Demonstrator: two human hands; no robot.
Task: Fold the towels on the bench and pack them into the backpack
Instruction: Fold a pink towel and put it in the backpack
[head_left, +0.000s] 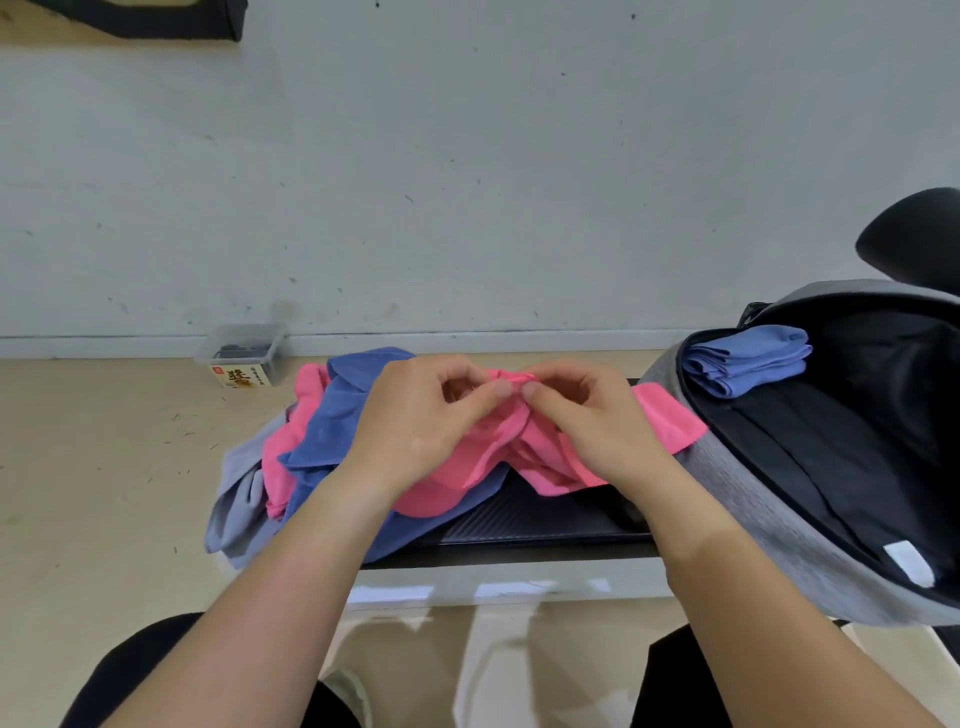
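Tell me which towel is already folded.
The folded blue towel inside the grey backpack. The rest lie crumpled on the bench, including the pink towel pinched by the left hand and right hand.

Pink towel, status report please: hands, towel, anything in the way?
Both left hand and right hand pinching pink towel, top edge. Towel bunched on bench, not yet folded. One folded blue towel in open backpack. Partly underneath: loose blue towel.

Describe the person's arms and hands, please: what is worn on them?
Nothing is worn. The left hand and right hand have no gloves, and no ring shows. The left arm and right arm are bare to the picture's lower edge: no sleeves, watch or bracelet.
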